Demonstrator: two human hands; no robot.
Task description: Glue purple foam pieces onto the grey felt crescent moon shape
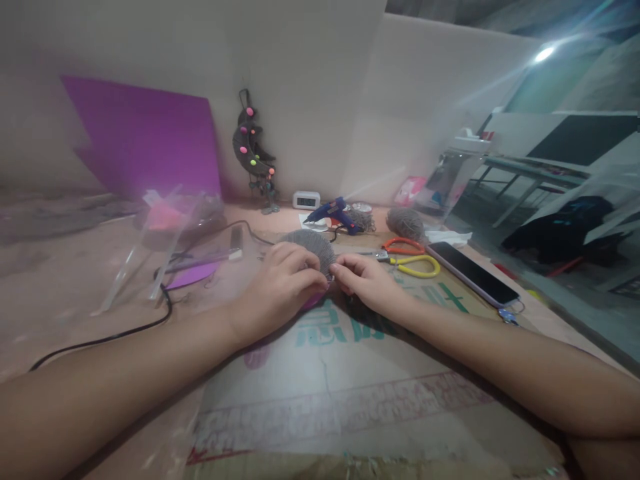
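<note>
My left hand [283, 283] and my right hand [367, 280] meet at the middle of the table over a grey yarn-wrapped crescent piece [313, 245]. The left hand's fingers curl round its near edge, where a bit of purple shows underneath. The right hand's fingers pinch at the same edge from the right. Both hands rest on a flattened cardboard sheet [350, 380] with green and red print. What the right fingertips pinch is too small to make out.
A blue glue gun [334, 215], a small white clock [306, 199], orange and yellow-handled tools [411, 257], a phone [473, 272], grey yarn balls [405, 223], a purple sheet [145, 143], a hanging moon ornament [253, 150], clear plastic bags [170, 220] and a black cable [125, 330] surround the work.
</note>
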